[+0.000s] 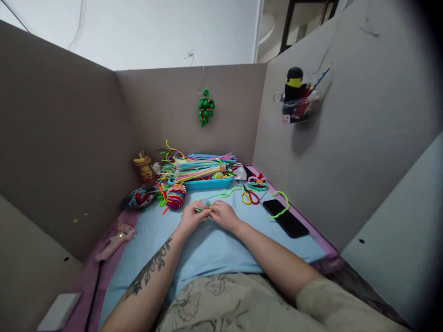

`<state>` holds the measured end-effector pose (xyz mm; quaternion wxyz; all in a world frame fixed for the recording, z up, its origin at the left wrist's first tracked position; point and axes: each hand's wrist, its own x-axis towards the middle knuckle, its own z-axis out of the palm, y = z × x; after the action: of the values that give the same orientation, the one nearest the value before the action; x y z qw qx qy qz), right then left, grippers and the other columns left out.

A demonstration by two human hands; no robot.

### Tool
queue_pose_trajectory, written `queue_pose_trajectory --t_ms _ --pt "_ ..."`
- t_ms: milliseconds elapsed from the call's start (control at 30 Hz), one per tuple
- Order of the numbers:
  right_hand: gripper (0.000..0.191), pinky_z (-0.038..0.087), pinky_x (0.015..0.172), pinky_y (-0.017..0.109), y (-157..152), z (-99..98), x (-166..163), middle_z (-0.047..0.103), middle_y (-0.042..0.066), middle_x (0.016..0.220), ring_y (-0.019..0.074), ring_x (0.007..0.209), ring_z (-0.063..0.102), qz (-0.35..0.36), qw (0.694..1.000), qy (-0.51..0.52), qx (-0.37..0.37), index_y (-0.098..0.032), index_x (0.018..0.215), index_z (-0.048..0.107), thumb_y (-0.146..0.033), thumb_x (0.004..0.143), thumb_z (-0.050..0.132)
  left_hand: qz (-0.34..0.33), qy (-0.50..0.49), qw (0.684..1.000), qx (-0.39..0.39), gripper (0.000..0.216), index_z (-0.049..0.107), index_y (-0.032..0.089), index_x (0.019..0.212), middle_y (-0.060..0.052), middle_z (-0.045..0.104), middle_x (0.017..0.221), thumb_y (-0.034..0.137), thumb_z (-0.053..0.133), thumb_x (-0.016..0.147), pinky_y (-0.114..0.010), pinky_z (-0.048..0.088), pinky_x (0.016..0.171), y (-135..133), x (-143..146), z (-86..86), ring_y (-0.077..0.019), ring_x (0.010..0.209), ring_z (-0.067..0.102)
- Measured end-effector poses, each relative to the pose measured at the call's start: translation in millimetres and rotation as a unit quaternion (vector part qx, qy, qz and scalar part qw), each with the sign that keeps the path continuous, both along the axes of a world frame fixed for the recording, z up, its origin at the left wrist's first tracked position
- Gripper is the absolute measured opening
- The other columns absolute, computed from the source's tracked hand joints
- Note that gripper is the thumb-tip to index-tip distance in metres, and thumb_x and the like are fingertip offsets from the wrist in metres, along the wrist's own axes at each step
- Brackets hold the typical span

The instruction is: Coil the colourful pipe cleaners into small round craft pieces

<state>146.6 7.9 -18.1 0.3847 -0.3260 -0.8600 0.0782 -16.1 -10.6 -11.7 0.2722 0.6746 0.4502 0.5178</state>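
Note:
My left hand [193,217] and my right hand [224,215] meet over the blue cloth, fingertips pinched together. Between them is a small coiled pipe-cleaner piece [205,203] in pink, teal and green, mostly hidden by the fingers. Just left of my left hand sits a striped multicoloured pipe-cleaner bundle [176,197] with orange ends. Beyond my hands, a green pipe cleaner [231,190] curves across the cloth. Scissors [249,197] with red and yellow handles lie to the right.
A blue tray [207,184] heaped with pipe cleaners [200,168] stands at the back. A black phone [286,219] lies right, a green pipe cleaner [285,203] across it. Left are a dark bowl [140,198] and pink glue gun [116,242]. Grey panels [194,115] surround the table.

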Motion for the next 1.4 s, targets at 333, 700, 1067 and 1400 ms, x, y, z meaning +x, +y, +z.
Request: queue_pose_trajectory --t_ms 333,700,1067,1400 --pt "0.013 0.035 0.072 0.034 0.6 -3.4 -12.0 0.063 0.008 0.075 0.0211 0.078 0.052 -0.137 0.979 -0.099 0.114 -0.017 0.076 0.065 -0.021 0.081 0.054 0.143 -0.052 0.988 -0.018 0.016 0.068 0.015 0.060 -0.005 0.064 0.065 0.030 0.066 0.063 -0.027 0.046 0.063 0.2 18.5 -4.8 -0.0181 0.066 0.058" --pt "0.035 0.041 0.082 0.032 0.8 -1.7 0.9 0.062 0.008 0.099 0.0196 0.092 0.053 -0.022 0.999 0.030 0.039 -0.018 0.112 0.057 -0.026 0.078 0.059 0.023 -0.168 0.978 -0.123 0.027 0.069 0.012 0.075 -0.008 0.070 0.078 0.035 0.070 0.061 -0.027 0.050 0.064 2.1 -1.6 0.9 -0.0184 0.070 0.063" --pt "0.026 0.041 0.063 0.022 -4.8 0.1 -0.9 0.061 0.002 0.071 0.0125 0.068 0.055 0.035 0.993 0.096 -0.060 -0.018 0.078 0.064 -0.029 0.090 0.044 -0.025 -0.073 0.995 -0.070 0.032 0.070 0.016 0.090 -0.008 0.068 0.093 0.035 0.070 0.064 -0.030 0.050 0.074 -5.6 -2.1 8.4 -0.0203 0.083 0.063" --pt "0.017 0.042 0.062 0.024 0.0 -3.8 2.3 0.062 0.003 0.070 0.0149 0.068 0.055 -0.049 0.984 0.166 -0.042 -0.018 0.077 0.066 -0.023 0.083 0.051 0.023 -0.044 0.997 -0.058 0.021 0.070 0.015 0.078 -0.006 0.069 0.073 0.034 0.065 0.069 -0.028 0.048 0.065 -5.3 -0.2 5.7 -0.0192 0.069 0.063"
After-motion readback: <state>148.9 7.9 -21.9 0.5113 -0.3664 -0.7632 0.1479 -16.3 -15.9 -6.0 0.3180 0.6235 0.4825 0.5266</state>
